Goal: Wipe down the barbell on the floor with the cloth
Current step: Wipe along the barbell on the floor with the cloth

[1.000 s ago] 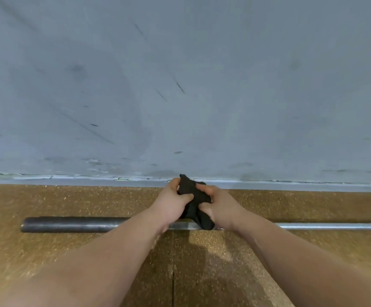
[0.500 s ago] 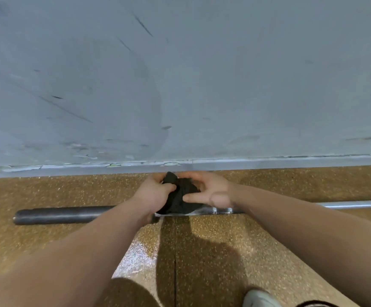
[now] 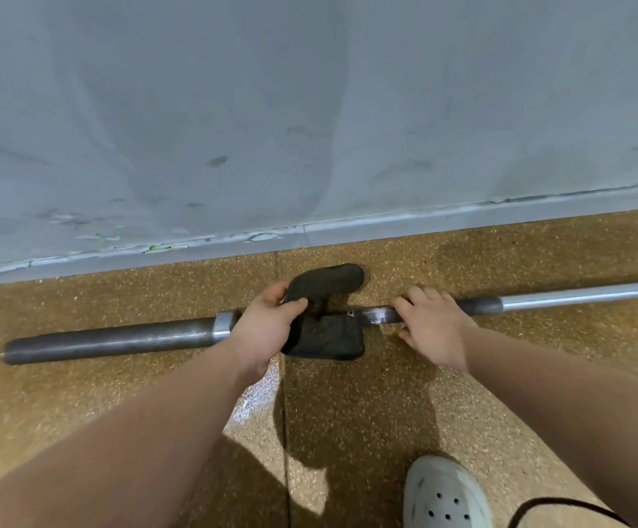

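While the barbell (image 3: 119, 339) lies on the floor (image 3: 81, 413) near the wall (image 3: 309, 108), the cloth (image 3: 325, 337) drapes over its shaft just right of the collar. L hand (image 3: 267, 329) pinches the cloth's upper fold; R hand (image 3: 431, 329) curls round bare shaft beside it. Prob. mid-job: can't tell what's wiped; sleeve + long R shaft likely left.

Wall (image 3: 309, 108) seemingly leaves narrow floor (image 3: 119, 283) strip behind barbell (image 3: 378, 315)

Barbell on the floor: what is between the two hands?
The black cloth, held by the left hand over the barbell, then bare bar up to the right hand; head view.
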